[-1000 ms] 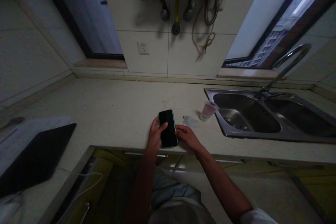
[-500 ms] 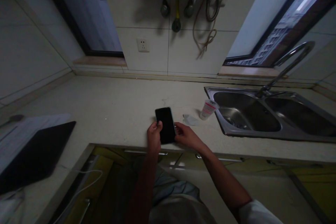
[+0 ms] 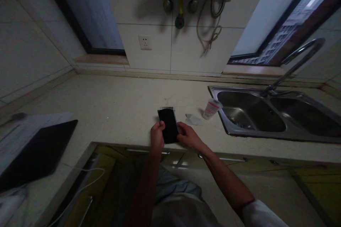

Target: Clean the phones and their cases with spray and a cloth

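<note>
Well, a pale speckled stone bench (image 3: 112,94) in dim light, backed by a tiled wall (image 3: 149,56), with a yellow-fronted cabinet (image 3: 105,165) below the near edge. Left to right along the bench: one dark flat panel (image 3: 34,156) on one white sheet (image 3: 34,124) by the left end, too dim to identify, with one white cable (image 3: 87,179) looping below the near edge. Then, near the front edge at mid-bench, one black smartphone (image 3: 168,126), screen unlit, top edge blurred. Its lower left side sits in the curled fingers of the left hand (image 3: 157,136); its right edge sits against the half-curled fingers of the right hand (image 3: 188,136), both hands closed on it. Just right of it, one crumpled white tissue (image 3: 193,119), then one small cup (image 3: 211,109) beside one double steel sink (image 3: 223,130) with one curved tap (image 3: 293,64). Red-and-white cup label, unreadable. No other legible writing.
</note>
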A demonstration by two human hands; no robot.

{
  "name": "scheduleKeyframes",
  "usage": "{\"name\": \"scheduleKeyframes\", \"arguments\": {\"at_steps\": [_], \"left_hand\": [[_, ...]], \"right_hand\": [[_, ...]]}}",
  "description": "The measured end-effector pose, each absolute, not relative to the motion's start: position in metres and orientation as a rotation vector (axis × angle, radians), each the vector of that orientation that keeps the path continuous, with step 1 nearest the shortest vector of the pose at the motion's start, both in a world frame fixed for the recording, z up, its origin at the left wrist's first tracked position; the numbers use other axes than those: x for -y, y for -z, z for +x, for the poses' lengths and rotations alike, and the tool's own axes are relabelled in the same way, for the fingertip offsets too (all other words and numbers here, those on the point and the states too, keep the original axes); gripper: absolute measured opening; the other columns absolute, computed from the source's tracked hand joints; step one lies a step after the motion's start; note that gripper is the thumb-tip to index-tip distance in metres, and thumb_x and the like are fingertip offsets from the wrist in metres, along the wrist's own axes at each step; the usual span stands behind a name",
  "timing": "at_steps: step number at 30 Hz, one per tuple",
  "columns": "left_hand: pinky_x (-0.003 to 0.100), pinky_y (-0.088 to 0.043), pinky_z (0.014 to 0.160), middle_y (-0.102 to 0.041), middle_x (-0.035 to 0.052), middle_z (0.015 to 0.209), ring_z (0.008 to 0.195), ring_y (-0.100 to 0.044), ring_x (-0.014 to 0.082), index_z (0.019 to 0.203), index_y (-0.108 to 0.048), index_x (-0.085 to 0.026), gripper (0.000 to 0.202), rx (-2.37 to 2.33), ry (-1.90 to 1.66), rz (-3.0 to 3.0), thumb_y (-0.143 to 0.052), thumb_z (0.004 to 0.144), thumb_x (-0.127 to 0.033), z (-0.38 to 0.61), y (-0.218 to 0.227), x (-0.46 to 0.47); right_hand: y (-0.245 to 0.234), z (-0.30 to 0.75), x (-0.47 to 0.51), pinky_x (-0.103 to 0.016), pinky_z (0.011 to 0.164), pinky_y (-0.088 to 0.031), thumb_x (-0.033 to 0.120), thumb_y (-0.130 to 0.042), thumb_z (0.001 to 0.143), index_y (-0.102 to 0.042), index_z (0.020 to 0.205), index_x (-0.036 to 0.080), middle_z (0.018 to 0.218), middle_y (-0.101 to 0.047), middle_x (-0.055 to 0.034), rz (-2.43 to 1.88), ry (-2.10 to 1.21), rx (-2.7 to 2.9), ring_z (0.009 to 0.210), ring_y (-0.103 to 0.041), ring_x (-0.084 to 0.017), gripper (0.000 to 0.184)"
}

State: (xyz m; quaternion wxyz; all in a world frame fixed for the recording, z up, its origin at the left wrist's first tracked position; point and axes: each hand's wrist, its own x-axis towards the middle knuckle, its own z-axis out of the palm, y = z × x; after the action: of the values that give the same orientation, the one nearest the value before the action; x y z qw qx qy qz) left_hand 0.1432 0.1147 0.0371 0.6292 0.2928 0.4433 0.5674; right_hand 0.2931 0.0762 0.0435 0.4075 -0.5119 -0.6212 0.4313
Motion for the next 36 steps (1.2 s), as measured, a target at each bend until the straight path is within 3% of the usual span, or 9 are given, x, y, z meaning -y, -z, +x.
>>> {"name": "scheduleKeyframes", "arguments": {"at_steps": [6, 9, 14, 19, 22, 24, 27, 31, 36], "left_hand": [[0.027, -0.047, 0.071, -0.065, -0.0018, 0.068, 0.065, -0.057, 0.0129, 0.077, -0.066, -0.015, 0.047, -0.99, -1.469, 0.448, -0.087, 0.051, -0.048, 0.149, -0.032, -0.117], [0.028, -0.048, 0.075, -0.066, -0.0011, 0.072, 0.069, -0.06, 0.0135, 0.079, -0.067, -0.014, 0.047, -0.956, -1.489, 0.379, -0.089, 0.051, -0.045, 0.148, -0.031, -0.119], [0.027, -0.048, 0.085, -0.068, -0.0001, 0.079, 0.078, -0.062, 0.0134, 0.081, -0.066, -0.015, 0.039, -0.837, -1.546, 0.328, -0.088, 0.058, -0.037, 0.148, -0.032, -0.114], [0.03, -0.046, 0.094, -0.067, 0.0007, 0.081, 0.089, -0.064, 0.0157, 0.082, -0.066, -0.015, 0.025, -0.766, -1.525, 0.277, -0.082, 0.066, -0.025, 0.145, -0.032, -0.113], [0.028, -0.05, 0.086, -0.066, 0.0006, 0.075, 0.079, -0.064, 0.015, 0.083, -0.066, -0.015, 0.016, -0.783, -1.413, 0.22, -0.076, 0.072, -0.02, 0.141, -0.034, -0.117], [0.028, -0.052, 0.073, -0.06, -0.0005, 0.064, 0.064, -0.061, 0.0143, 0.078, -0.065, -0.015, 0.009, -0.82, -1.264, 0.144, -0.07, 0.078, -0.023, 0.142, -0.036, -0.119], [0.031, -0.052, 0.066, -0.058, -0.0003, 0.059, 0.056, -0.059, 0.0158, 0.075, -0.063, -0.016, 0.018, -0.884, -1.194, 0.075, -0.063, 0.085, -0.032, 0.147, -0.038, -0.119], [0.033, -0.052, 0.079, -0.069, 0.0021, 0.078, 0.073, -0.064, 0.0173, 0.087, -0.065, -0.017, 0.028, -0.938, -1.472, 0.223, -0.075, 0.076, -0.04, 0.151, -0.035, -0.12], [0.032, -0.048, 0.085, -0.068, 0.0019, 0.081, 0.079, -0.063, 0.0164, 0.086, -0.066, -0.016, 0.041, -1.06, -1.576, 0.314, -0.079, 0.069, -0.05, 0.148, -0.025, -0.128]], "right_hand": [[-0.036, 0.295, -0.076, -0.024, 0.064, -0.05, 0.017, -0.064, 0.067, -0.06, 0.119, 0.017, 0.087, -0.071, -0.0015, -1.175, -1.311, 1.4, 0.07, -0.063, -0.014, 0.052], [-0.036, 0.295, -0.071, -0.028, 0.072, -0.054, 0.029, -0.069, 0.076, -0.062, 0.121, 0.018, 0.092, -0.074, -0.0039, -1.043, -1.437, 1.365, 0.08, -0.068, -0.017, 0.047], [-0.039, 0.291, -0.063, -0.032, 0.08, -0.055, 0.047, -0.056, 0.092, -0.072, 0.113, 0.019, 0.094, -0.076, -0.0043, -1.142, -1.061, 1.461, 0.086, -0.069, -0.02, 0.038], [-0.042, 0.287, -0.058, -0.031, 0.079, -0.054, 0.045, -0.042, 0.1, -0.072, 0.114, 0.021, 0.094, -0.077, -0.006, -1.241, -0.705, 1.581, 0.086, -0.071, -0.021, 0.041], [-0.045, 0.287, -0.057, -0.028, 0.072, -0.054, 0.042, -0.04, 0.102, -0.07, 0.115, 0.02, 0.086, -0.076, -0.0054, -1.188, -0.675, 1.682, 0.076, -0.07, -0.019, 0.04], [-0.048, 0.286, -0.057, -0.027, 0.07, -0.054, 0.041, -0.038, 0.103, -0.07, 0.11, 0.019, 0.079, -0.074, -0.005, -1.124, -0.68, 1.733, 0.069, -0.069, -0.017, 0.04], [-0.05, 0.286, -0.056, -0.028, 0.073, -0.054, 0.039, -0.041, 0.102, -0.071, 0.106, 0.019, 0.08, -0.074, -0.0056, -1.101, -0.697, 1.798, 0.071, -0.069, -0.016, 0.036], [-0.049, 0.292, -0.053, -0.031, 0.076, -0.058, 0.04, -0.046, 0.1, -0.069, 0.118, 0.021, 0.089, -0.077, -0.0057, -1.167, -0.873, 1.606, 0.075, -0.072, -0.017, 0.035], [-0.039, 0.299, -0.054, -0.038, 0.08, -0.062, 0.041, -0.057, 0.093, -0.064, 0.13, 0.022, 0.103, -0.077, -0.0071, -1.119, -1.087, 1.524, 0.085, -0.075, -0.021, 0.043]]}}
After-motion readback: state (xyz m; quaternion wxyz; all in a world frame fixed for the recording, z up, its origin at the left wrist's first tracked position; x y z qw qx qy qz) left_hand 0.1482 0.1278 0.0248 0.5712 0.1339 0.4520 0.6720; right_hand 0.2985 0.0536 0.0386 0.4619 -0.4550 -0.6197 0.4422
